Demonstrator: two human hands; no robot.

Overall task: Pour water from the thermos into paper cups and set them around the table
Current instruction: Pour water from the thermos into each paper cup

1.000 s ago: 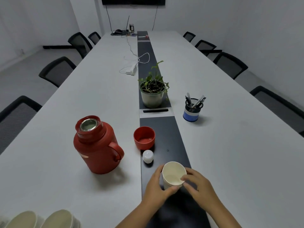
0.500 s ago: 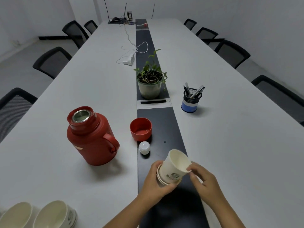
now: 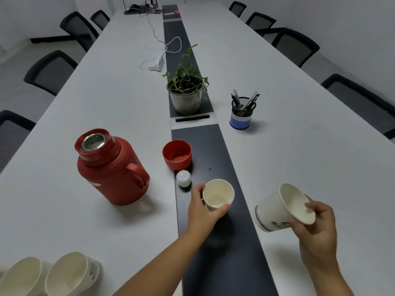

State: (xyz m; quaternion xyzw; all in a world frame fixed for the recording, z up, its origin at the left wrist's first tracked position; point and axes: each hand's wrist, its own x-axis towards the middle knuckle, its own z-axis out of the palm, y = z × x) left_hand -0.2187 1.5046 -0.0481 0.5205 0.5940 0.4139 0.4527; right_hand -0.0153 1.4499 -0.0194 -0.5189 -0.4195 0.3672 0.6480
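Gripping a smooth round paper cup [image 3: 218,194] upright over the dark centre strip [image 3: 215,253], the left hand [image 3: 202,212] curls round it; the right hand [image 3: 314,223] pinches a tilted, tapered second cup [image 3: 275,212] by its rim. The glossy red thermos [image 3: 111,167] stands open, near left.

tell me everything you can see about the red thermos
The red thermos stands upright on the white table, left of the dark centre strip. Its body looks like glossy plastic, wide, with a narrower neck and a curved side handle facing right. The lid is off, so the silvery metal mouth is open. Neither hand touches it.
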